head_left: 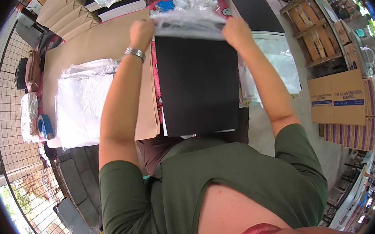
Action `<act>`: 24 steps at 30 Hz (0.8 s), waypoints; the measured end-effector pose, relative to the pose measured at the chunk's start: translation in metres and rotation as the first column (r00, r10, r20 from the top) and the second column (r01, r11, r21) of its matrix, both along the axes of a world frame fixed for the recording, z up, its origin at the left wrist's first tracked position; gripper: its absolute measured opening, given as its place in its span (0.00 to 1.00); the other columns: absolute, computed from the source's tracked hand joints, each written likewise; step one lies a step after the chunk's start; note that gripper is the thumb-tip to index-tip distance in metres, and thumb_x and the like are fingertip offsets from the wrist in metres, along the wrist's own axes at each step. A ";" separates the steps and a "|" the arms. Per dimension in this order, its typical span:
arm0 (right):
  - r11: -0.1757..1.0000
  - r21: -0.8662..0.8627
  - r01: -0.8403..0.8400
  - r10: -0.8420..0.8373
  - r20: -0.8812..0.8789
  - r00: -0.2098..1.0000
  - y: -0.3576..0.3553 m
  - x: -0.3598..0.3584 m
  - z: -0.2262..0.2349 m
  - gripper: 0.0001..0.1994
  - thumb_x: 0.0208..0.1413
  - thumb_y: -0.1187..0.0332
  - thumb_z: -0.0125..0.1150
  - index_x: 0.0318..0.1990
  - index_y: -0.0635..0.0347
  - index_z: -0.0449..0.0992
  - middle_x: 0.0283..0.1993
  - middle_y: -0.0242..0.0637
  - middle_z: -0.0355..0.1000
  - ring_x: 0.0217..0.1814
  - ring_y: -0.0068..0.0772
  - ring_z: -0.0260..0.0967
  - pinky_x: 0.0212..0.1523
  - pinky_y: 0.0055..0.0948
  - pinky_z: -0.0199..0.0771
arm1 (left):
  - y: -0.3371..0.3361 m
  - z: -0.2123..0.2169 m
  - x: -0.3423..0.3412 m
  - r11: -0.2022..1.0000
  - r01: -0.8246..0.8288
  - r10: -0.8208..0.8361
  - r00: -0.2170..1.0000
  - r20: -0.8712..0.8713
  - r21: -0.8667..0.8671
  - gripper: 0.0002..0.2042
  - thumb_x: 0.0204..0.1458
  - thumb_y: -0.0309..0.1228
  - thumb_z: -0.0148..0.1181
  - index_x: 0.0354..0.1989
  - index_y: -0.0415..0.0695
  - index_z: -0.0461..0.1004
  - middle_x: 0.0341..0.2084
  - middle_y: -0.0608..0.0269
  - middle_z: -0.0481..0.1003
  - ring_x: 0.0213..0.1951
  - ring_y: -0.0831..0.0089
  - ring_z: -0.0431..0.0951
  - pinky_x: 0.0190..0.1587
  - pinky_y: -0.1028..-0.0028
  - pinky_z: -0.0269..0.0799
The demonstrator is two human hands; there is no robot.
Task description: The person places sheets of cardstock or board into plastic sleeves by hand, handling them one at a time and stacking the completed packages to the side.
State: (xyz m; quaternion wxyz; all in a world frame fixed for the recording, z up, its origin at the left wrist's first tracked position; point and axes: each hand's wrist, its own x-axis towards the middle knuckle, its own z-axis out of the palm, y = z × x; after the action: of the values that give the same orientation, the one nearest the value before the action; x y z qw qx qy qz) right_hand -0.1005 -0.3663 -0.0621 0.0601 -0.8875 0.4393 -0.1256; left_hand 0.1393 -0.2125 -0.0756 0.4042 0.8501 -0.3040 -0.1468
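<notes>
Both my arms reach out over a black board [199,85] that lies flat in front of me, its near edge by my lap. A clear plastic sleeve [188,25] stretches across the board's far end. My left hand [141,32] is closed on the sleeve's left side, and my right hand [237,31] is closed on its right side. The sleeve looks slightly blurred, and whether the board's far edge is inside it I cannot tell.
Left of the board, a stack of clear plastic sleeves [82,108] lies on brown cardboard [92,45], with a blue tape roll [44,127] beside it. Plastic-wrapped sheets [274,60] and a black board stack [254,11] lie to the right. Cartons [337,97] stand farther right.
</notes>
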 end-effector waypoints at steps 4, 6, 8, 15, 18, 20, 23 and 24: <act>0.987 0.008 -0.161 0.146 0.368 0.918 -0.005 -0.014 0.106 0.14 0.50 0.66 0.50 0.39 0.68 0.73 0.35 0.50 0.73 0.39 0.44 0.72 0.42 0.39 0.70 | 0.028 0.106 0.006 0.986 0.009 -0.033 0.989 -0.142 -0.168 0.17 0.48 0.44 0.51 0.29 0.41 0.73 0.25 0.64 0.72 0.29 0.74 0.70 0.31 0.73 0.66; 0.829 0.429 -0.358 -0.071 0.716 0.694 0.000 -0.038 0.164 0.12 0.49 0.66 0.50 0.38 0.61 0.74 0.32 0.43 0.74 0.34 0.35 0.72 0.36 0.33 0.71 | 0.044 0.148 0.004 0.926 0.138 -0.244 0.929 -0.278 -0.351 0.12 0.45 0.41 0.58 0.26 0.44 0.73 0.22 0.67 0.72 0.25 0.80 0.71 0.26 0.81 0.64; 0.562 0.599 -0.571 -0.296 0.790 0.537 0.006 -0.065 0.192 0.11 0.49 0.66 0.50 0.39 0.58 0.73 0.31 0.40 0.73 0.33 0.32 0.71 0.35 0.30 0.70 | 0.071 0.190 0.003 0.829 0.345 -0.538 0.706 -0.461 -0.440 0.09 0.49 0.33 0.55 0.32 0.40 0.74 0.25 0.67 0.74 0.27 0.81 0.73 0.32 0.83 0.67; 0.264 0.453 -0.851 -0.096 0.891 0.445 0.055 -0.107 0.130 0.18 0.53 0.67 0.53 0.50 0.65 0.66 0.44 0.37 0.70 0.43 0.28 0.70 0.44 0.26 0.73 | 0.142 0.148 -0.008 0.846 0.312 -0.533 0.535 -0.656 -0.433 0.13 0.52 0.30 0.51 0.45 0.39 0.69 0.35 0.62 0.74 0.31 0.78 0.73 0.34 0.73 0.73; 0.146 0.483 -0.864 -0.454 0.808 0.375 0.027 -0.119 0.055 0.16 0.54 0.68 0.51 0.48 0.65 0.67 0.47 0.37 0.70 0.48 0.29 0.68 0.49 0.30 0.70 | 0.138 0.087 -0.001 0.846 0.353 -0.532 0.490 -0.691 -0.400 0.04 0.52 0.30 0.49 0.32 0.47 0.70 0.21 0.70 0.70 0.18 0.81 0.64 0.25 0.77 0.64; 0.132 0.557 -0.820 -0.483 0.759 0.438 0.021 -0.117 -0.003 0.14 0.54 0.70 0.49 0.48 0.64 0.67 0.47 0.37 0.70 0.48 0.29 0.68 0.50 0.29 0.69 | 0.129 0.047 -0.010 0.893 0.274 -0.445 0.421 -0.790 -0.357 0.03 0.51 0.30 0.50 0.27 0.49 0.69 0.17 0.73 0.66 0.15 0.82 0.59 0.23 0.78 0.60; 0.120 0.737 -0.666 -0.656 0.562 0.504 0.026 -0.111 -0.092 0.13 0.53 0.74 0.48 0.47 0.64 0.67 0.45 0.37 0.70 0.47 0.30 0.68 0.47 0.28 0.69 | 0.125 -0.056 -0.012 0.932 0.162 -0.363 0.372 -0.855 -0.325 0.06 0.52 0.33 0.50 0.29 0.46 0.71 0.17 0.72 0.68 0.15 0.84 0.58 0.22 0.82 0.58; 0.139 0.815 -0.562 -0.699 0.482 0.527 0.028 -0.112 -0.110 0.13 0.53 0.74 0.48 0.46 0.64 0.68 0.45 0.37 0.70 0.47 0.29 0.68 0.46 0.27 0.69 | 0.124 -0.082 -0.016 0.961 0.167 -0.272 0.432 -0.860 -0.220 0.06 0.52 0.33 0.51 0.31 0.45 0.71 0.18 0.72 0.68 0.15 0.84 0.57 0.22 0.80 0.58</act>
State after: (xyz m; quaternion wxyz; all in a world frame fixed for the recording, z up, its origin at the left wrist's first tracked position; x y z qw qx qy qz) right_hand -0.2125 -0.3380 -0.1721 0.8194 -0.3889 0.3605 -0.2175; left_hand 0.1231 -0.0881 -0.1574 0.5226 0.5822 -0.1657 -0.6004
